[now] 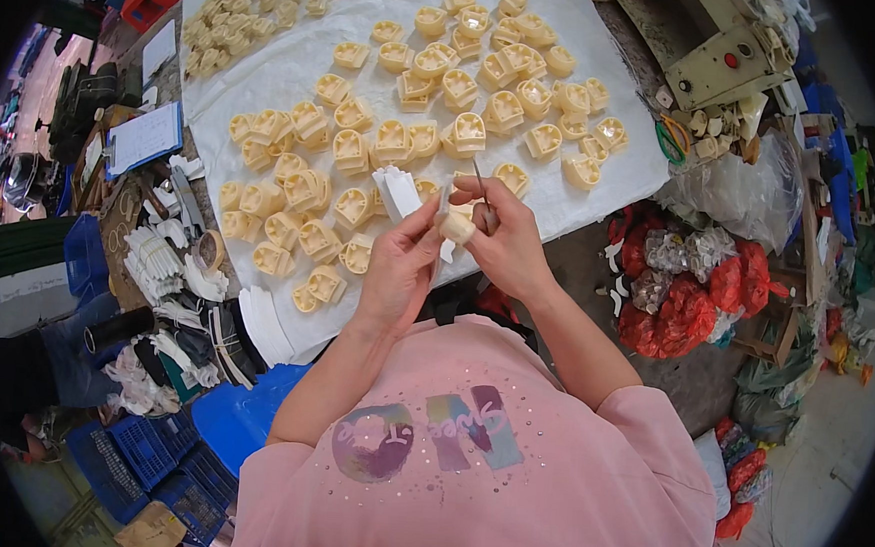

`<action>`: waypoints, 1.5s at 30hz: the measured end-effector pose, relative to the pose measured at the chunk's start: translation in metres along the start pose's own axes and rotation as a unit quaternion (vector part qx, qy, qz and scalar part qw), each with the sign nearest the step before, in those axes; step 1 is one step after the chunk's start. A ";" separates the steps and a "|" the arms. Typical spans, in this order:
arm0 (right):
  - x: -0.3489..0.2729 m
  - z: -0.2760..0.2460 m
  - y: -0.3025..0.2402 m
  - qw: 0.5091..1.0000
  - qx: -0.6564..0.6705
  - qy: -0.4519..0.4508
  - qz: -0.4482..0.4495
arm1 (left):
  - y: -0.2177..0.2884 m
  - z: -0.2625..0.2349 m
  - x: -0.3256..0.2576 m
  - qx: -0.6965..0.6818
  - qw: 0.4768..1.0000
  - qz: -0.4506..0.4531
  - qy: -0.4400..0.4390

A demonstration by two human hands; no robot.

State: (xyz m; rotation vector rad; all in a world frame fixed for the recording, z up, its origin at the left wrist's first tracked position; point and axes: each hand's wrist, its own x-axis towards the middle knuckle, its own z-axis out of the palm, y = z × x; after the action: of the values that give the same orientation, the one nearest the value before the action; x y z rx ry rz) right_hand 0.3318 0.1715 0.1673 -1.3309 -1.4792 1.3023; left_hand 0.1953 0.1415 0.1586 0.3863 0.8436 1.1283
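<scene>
Over the table's (622, 170) near edge, a cream piece (457, 227) is held between both hands: it seems to be pinched by the left grip (405, 257), and is clasped by the right grip (509, 246) along with a thin tool (480, 181). It is judged unfinished. Many hollow parts (466, 132) are spread around; which are done or left cannot be told. Beyond, smaller bits (238, 21) are gathered.

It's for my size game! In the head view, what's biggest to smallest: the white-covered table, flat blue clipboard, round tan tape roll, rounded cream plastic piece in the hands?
1. White-covered table
2. Blue clipboard
3. Tan tape roll and cream plastic piece: too alike to rank, and the piece is partly hidden.
</scene>
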 end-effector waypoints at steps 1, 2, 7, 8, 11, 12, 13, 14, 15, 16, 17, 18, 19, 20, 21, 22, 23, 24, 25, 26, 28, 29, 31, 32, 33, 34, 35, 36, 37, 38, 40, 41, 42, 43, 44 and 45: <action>0.003 0.003 0.004 0.998 0.058 -0.010 0.032 | 0.000 0.001 -0.002 -0.001 1.000 0.003 0.001; 0.005 0.006 0.007 0.991 0.116 -0.019 0.064 | 0.001 0.002 -0.005 0.000 1.000 0.015 0.002; 0.005 0.012 0.012 0.990 0.124 -0.051 0.047 | 0.000 -0.008 -0.008 -0.004 0.999 0.036 0.011; 0.005 0.013 0.011 0.989 0.129 -0.053 0.052 | 0.000 -0.010 -0.009 0.005 0.999 0.042 0.007; 0.005 0.014 0.006 0.991 0.107 -0.070 0.051 | 0.000 -0.014 -0.009 0.016 0.998 0.052 0.017; 0.005 0.015 0.006 0.990 0.106 -0.072 0.051 | 0.000 -0.014 -0.009 0.019 0.998 0.055 0.029; 0.005 0.015 0.005 0.986 0.128 -0.078 0.078 | -0.001 -0.014 -0.009 0.018 0.998 0.055 0.031; 0.005 0.016 0.005 0.980 0.149 -0.083 0.105 | -0.002 -0.013 -0.008 0.057 0.995 0.063 0.048; 0.004 0.017 0.006 0.979 0.149 -0.086 0.106 | -0.004 -0.012 -0.008 0.097 0.991 0.069 0.065; 0.003 0.018 0.009 0.970 0.185 -0.072 0.138 | -0.005 -0.013 -0.007 0.095 0.991 0.069 0.067; 0.002 0.018 0.010 0.959 0.220 -0.059 0.170 | -0.006 -0.014 -0.005 0.101 0.989 0.080 0.070; 0.003 0.018 0.008 0.958 0.219 -0.062 0.172 | -0.007 -0.017 -0.004 0.107 0.987 0.090 0.073; 0.004 0.016 0.003 0.952 0.246 -0.026 0.182 | -0.009 -0.026 0.000 0.105 0.987 0.090 0.077; 0.005 0.013 0.001 0.943 0.272 0.011 0.191 | -0.009 -0.039 0.004 0.275 0.947 0.145 0.082; 0.009 0.003 0.012 0.960 0.210 0.002 0.186 | -0.008 -0.049 0.009 0.436 0.875 0.193 0.085; 0.013 -0.003 0.032 0.973 0.180 0.045 0.135 | -0.001 -0.046 0.012 0.539 0.791 0.272 0.100; 0.016 -0.006 0.049 0.982 0.150 0.082 0.083 | 0.000 -0.050 0.016 0.538 0.792 0.271 0.101; 0.020 -0.013 0.055 0.982 0.147 0.079 0.084 | -0.004 -0.057 0.020 0.619 0.715 0.314 0.082; 0.022 -0.021 0.058 0.987 0.109 0.073 0.097 | -0.009 -0.062 0.023 0.690 0.629 0.352 0.061; 0.025 -0.025 0.062 0.989 0.070 0.067 0.109 | -0.014 -0.065 0.026 0.688 0.632 0.351 0.064; 0.031 -0.027 0.069 0.992 0.021 0.049 0.110 | -0.024 -0.068 0.032 0.727 0.576 0.372 -0.033; 0.034 -0.028 0.070 0.993 -0.025 0.031 0.109 | -0.029 -0.073 0.034 0.726 0.578 0.371 -0.032; 0.041 -0.021 0.058 0.994 -0.085 -0.010 0.066 | -0.039 -0.085 0.039 0.755 0.584 0.279 -0.100; 0.045 -0.015 0.053 0.988 -0.142 -0.051 0.020 | -0.043 -0.094 0.040 0.754 0.586 0.278 -0.098; 0.048 -0.009 0.055 0.988 -0.143 -0.052 0.021 | -0.043 -0.100 0.041 0.760 0.588 0.251 -0.118; 0.052 -0.002 0.059 0.975 -0.208 -0.072 0.033 | -0.044 -0.104 0.043 0.765 0.588 0.223 -0.138; 0.056 0.004 0.062 0.957 -0.271 -0.093 0.045 | -0.046 -0.107 0.045 0.765 0.589 0.223 -0.136; 0.062 0.011 0.066 0.954 -0.267 -0.120 0.064 | -0.044 -0.105 0.044 0.745 0.615 0.223 -0.128; 0.068 0.015 0.072 0.954 -0.268 -0.121 0.063 | -0.043 -0.103 0.045 0.725 0.639 0.225 -0.122; 0.073 0.020 0.082 0.958 -0.244 -0.141 0.042 | -0.042 -0.103 0.044 0.725 0.640 0.226 -0.119; 0.077 0.033 0.081 0.961 -0.220 -0.167 0.020 | -0.042 -0.105 0.042 0.684 0.670 0.279 -0.071; 0.077 0.040 0.079 0.948 -0.277 -0.155 0.036 | -0.041 -0.105 0.040 0.684 0.671 0.279 -0.066; 0.075 0.048 0.074 0.930 -0.333 -0.145 0.052 | -0.040 -0.104 0.038 0.665 0.683 0.300 -0.024; 0.074 0.057 0.064 0.930 -0.333 -0.149 0.050 | -0.039 -0.103 0.035 0.644 0.693 0.322 0.018; 0.073 0.065 0.054 0.920 -0.357 -0.146 0.067 | -0.040 -0.106 0.032 0.645 0.693 0.321 0.022; 0.072 0.071 0.048 0.910 -0.381 -0.144 0.082 | -0.042 -0.108 0.028 0.610 0.730 0.304 0.048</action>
State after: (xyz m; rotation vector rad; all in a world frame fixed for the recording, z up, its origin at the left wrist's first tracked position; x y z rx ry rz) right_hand 0.2614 0.2248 0.0989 -1.8306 -2.2686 1.0823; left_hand 0.1448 0.1353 0.0511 1.8297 1.5653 1.0190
